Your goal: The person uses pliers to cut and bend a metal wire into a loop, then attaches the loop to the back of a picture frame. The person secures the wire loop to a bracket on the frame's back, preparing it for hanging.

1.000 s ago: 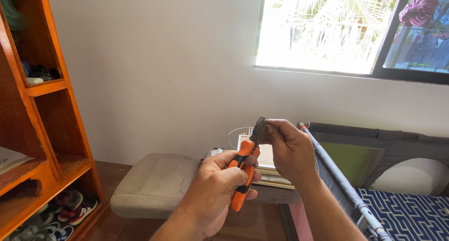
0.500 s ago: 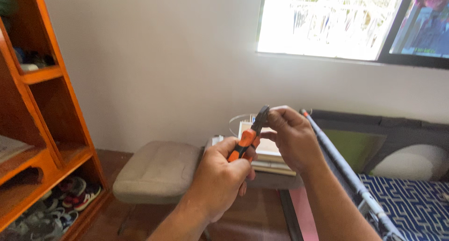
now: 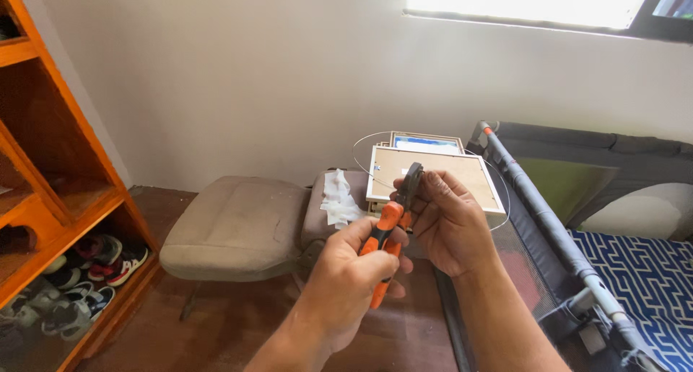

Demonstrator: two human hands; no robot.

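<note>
At frame centre the left hand [image 3: 354, 271] wraps its fingers tight around the orange handles of the pliers [image 3: 393, 224]. The right hand [image 3: 447, 220] pinches the thin wire [image 3: 368, 171] at the pliers' dark head, the wire looping over the picture frames [image 3: 433, 173] behind. Cushion [image 3: 238, 228] at left, cot rail [image 3: 541, 220] close at right; bare floor [image 3: 238, 329] below.

Orange-handled pliers [image 3: 393, 224] are gripped in the left hand [image 3: 354, 274], handles squeezed together. The dark pliers head is steadied by the right hand [image 3: 447, 220], and a thin wire [image 3: 364, 166] (looped in a wide arc) is held at the jaws. Behind are seen picture frames [image 3: 433, 173] stacked back-up, a grey seat cushion [image 3: 234, 224], white crumpled paper [image 3: 338, 199], an orange wooden shelf [image 3: 65, 177] with shoes [image 3: 108, 256], and a playpen rail [image 3: 541, 213].
</note>
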